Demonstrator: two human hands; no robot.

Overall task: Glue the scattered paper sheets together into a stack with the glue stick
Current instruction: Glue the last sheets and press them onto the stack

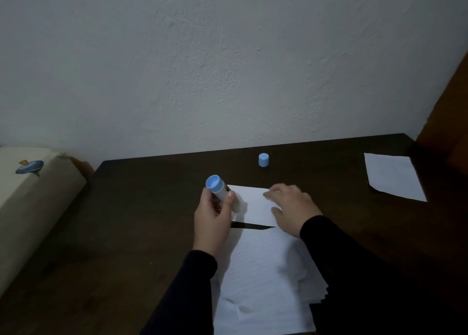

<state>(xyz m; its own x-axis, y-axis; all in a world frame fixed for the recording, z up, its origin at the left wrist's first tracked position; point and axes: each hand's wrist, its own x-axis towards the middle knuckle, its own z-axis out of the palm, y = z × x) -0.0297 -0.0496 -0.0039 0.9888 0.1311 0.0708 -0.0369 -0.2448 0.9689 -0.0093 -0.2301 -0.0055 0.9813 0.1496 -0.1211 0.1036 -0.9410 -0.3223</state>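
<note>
Near the middle of the dark tabletop (141,220), head view: left hand (211,220) grips the glue stick (221,192), fingers and thumb curled round the barrel, blue base end tilted up toward the camera, glue end down on the left edge of a small white sheet (253,205). Stick's long axis runs steeply, leaning toward the far-left. Right hand (291,210) lies flat on the right part of that sheet, fingers fairly straight and spread, holding nothing, pinning the paper. Blue cap (263,160) stands upright near the far edge, well apart from both hands. Closer to the near edge, just beside the small sheet, lies a stack of lined sheets (263,279), partly under both sleeves. One loose sheet (395,176) sits by the far-right corner, nearer the right hand. Judgement: gluing step on the small sheet; the coming stroke likely runs rightward across it toward the pinning hand. Pale cushion (30,195) with a fish print off the left edge.
</note>
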